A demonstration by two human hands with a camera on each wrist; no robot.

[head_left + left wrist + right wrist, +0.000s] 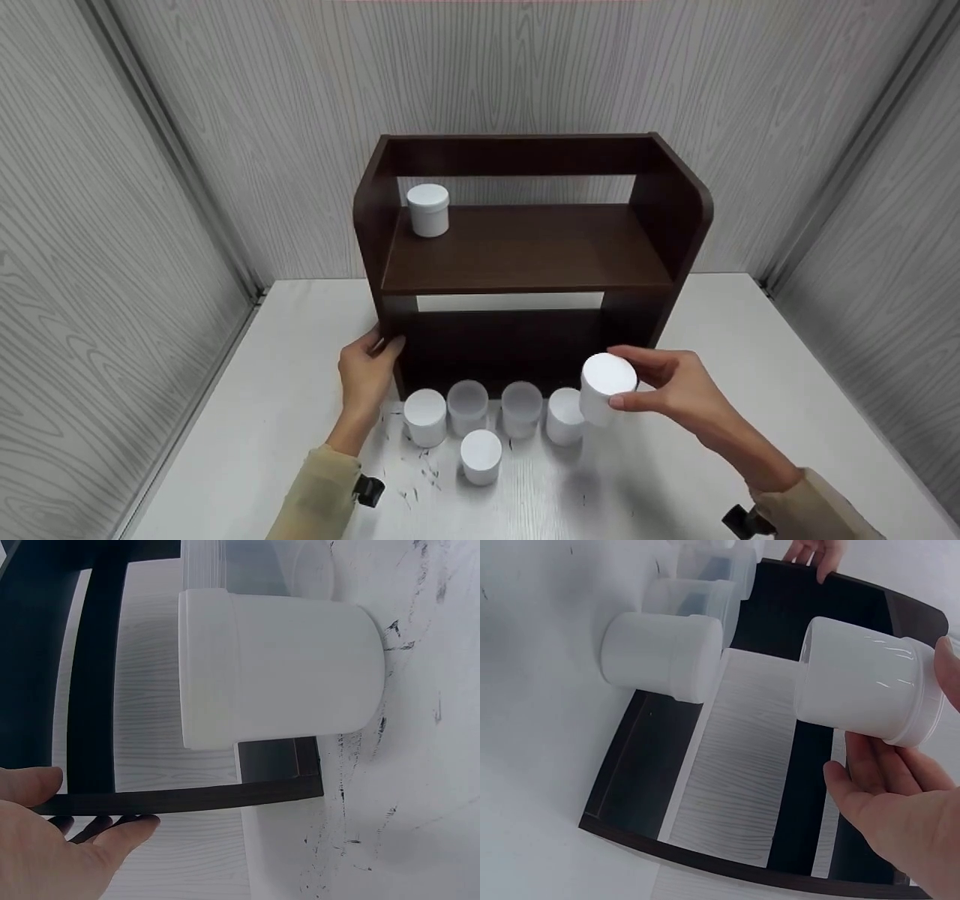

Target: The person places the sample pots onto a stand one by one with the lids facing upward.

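Observation:
My right hand (679, 390) holds a white lidded jar (607, 386) by its lid, thumb on the near side and fingers behind. The right wrist view shows this jar (862, 682) lifted in front of the dark brown shelf. With my left hand (367, 371) I grip the left side panel of the shelf (525, 251), thumb on one face and fingers on the other. Another white jar (429, 210) stands at the left of the upper shelf board.
Before the shelf stand white jars, one at the left (425, 418), one at the right (565, 417) and one in front (481, 456), with two translucent jars (468, 407) between. Dark scuffs mark the white table (300, 420). Grey wood-grain walls (510, 67) enclose the space.

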